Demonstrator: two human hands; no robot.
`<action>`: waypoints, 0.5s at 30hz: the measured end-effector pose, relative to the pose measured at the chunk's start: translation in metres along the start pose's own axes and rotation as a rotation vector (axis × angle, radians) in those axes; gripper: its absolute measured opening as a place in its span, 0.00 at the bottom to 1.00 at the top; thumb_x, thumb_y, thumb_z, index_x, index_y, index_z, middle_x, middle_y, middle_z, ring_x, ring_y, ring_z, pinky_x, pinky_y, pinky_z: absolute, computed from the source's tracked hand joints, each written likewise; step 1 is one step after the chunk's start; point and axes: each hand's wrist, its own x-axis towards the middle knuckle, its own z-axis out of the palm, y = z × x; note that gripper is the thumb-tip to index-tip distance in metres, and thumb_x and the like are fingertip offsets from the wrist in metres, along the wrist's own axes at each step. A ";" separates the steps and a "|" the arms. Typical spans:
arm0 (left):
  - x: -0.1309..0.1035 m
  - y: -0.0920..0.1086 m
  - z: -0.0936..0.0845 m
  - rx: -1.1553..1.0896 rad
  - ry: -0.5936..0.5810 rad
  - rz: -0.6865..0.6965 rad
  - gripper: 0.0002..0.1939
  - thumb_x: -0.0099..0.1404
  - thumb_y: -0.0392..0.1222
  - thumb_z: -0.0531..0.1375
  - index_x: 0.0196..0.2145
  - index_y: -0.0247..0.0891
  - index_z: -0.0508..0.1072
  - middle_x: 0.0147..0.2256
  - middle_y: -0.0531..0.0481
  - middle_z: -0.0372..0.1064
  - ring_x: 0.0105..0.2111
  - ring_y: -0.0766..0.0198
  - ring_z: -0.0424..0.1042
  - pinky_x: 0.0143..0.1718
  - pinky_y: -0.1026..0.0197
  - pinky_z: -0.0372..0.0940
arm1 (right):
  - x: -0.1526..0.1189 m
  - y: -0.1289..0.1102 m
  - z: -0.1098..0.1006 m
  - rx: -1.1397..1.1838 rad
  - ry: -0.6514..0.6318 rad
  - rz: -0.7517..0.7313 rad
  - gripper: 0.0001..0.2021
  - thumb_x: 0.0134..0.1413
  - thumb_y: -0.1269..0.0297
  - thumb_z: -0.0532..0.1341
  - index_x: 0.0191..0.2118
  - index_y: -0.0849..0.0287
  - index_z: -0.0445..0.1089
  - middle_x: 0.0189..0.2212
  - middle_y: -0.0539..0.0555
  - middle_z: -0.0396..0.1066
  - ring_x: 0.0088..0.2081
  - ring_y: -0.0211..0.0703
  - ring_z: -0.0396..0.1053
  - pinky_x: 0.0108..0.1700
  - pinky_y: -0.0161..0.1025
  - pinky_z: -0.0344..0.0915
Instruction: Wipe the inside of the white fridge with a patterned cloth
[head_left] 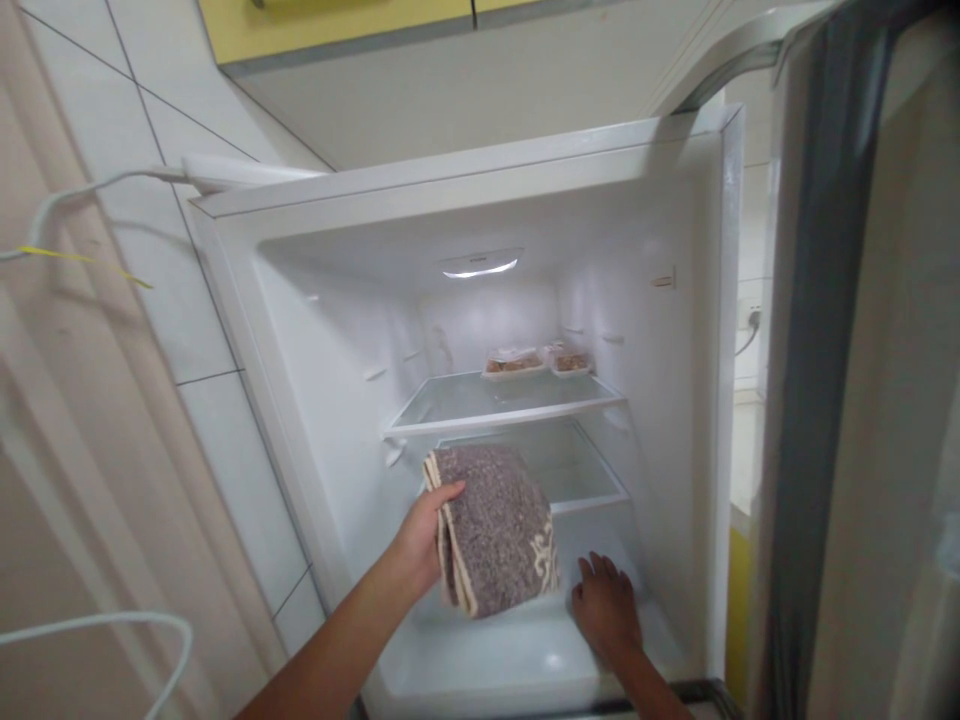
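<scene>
A folded grey-brown cloth point(495, 530) with cream edges and a pale pattern is held up at the front of an opened refrigerator point(480, 165). My left hand point(426, 535) grips its left edge, thumb on top and the other fingers hidden behind the folds. To the right of the cloth and apart from it, my right hand point(606, 605) is over the lower part of the interior, fingers apart and holding nothing. Above the cloth is a glass shelf point(502, 400).
Two packaged food trays point(514, 362) sit at the back of the upper shelf. A second shelf point(592, 465) lies below it. The refrigerator door point(817, 400) stands open on the right. A white cable point(97, 188) runs along the left, with yellow cabinets point(337, 25) above.
</scene>
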 end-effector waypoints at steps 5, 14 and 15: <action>0.001 0.009 0.004 0.444 0.309 0.520 0.19 0.58 0.45 0.60 0.47 0.37 0.74 0.45 0.42 0.79 0.50 0.48 0.75 0.56 0.43 0.68 | -0.001 0.001 0.002 0.004 0.006 -0.008 0.24 0.59 0.70 0.50 0.59 0.64 0.69 0.62 0.66 0.66 0.64 0.58 0.61 0.64 0.54 0.54; 0.035 -0.110 0.009 1.744 -0.293 1.182 0.17 0.73 0.38 0.49 0.54 0.37 0.71 0.54 0.43 0.75 0.55 0.55 0.73 0.57 0.47 0.63 | 0.001 0.004 0.006 -0.015 0.006 -0.018 0.25 0.58 0.70 0.51 0.59 0.64 0.69 0.62 0.65 0.66 0.63 0.57 0.61 0.63 0.53 0.55; 0.038 -0.123 0.006 1.774 -0.272 1.173 0.17 0.73 0.38 0.50 0.54 0.36 0.71 0.53 0.43 0.76 0.53 0.56 0.74 0.56 0.48 0.63 | 0.000 0.003 0.005 -0.018 0.005 -0.017 0.25 0.58 0.70 0.51 0.59 0.64 0.69 0.62 0.65 0.66 0.63 0.57 0.62 0.63 0.53 0.55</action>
